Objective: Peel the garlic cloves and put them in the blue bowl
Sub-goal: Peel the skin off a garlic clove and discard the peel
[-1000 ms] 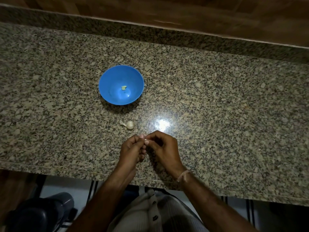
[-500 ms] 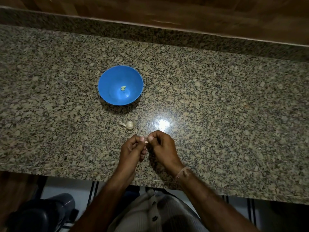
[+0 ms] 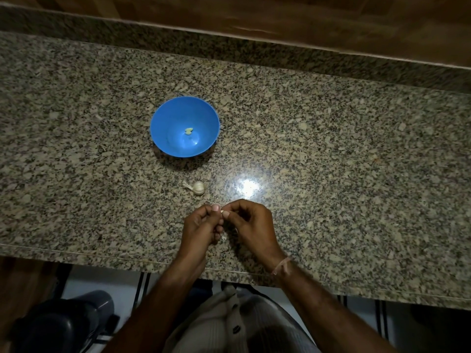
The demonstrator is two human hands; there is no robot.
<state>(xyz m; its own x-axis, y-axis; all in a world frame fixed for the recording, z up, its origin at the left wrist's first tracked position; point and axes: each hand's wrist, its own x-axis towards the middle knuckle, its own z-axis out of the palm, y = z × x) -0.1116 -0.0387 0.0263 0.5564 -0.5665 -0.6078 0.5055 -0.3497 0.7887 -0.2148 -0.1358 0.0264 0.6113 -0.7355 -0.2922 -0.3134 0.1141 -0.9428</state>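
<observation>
Left hand (image 3: 201, 225) and right hand (image 3: 251, 222) both pinch one clove (image 3: 224, 213) at the fingertips, low over the near counter (image 3: 331, 161). Best bet: pin it with one thumb and tear the skin with the other nail, in short pulls so it doesn't slip. Peeled bits (image 3: 188, 131) lie in the bowl (image 3: 163, 118), bulb (image 3: 198, 187) between bowl and hands; glossy speckled granite, lamp glare (image 3: 248, 187), wood (image 3: 305, 19) behind, dim room.

Left hand (image 3: 201, 225) and right hand (image 3: 251, 222) pinching a small garlic clove (image 3: 225, 213) between their fingertips above the near edge of the speckled counter (image 3: 331, 174), garlic bulb (image 3: 198, 187) lying just beyond them, blue bowl (image 3: 165, 123) sitting farther back, holding peeled cloves (image 3: 188, 131)
</observation>
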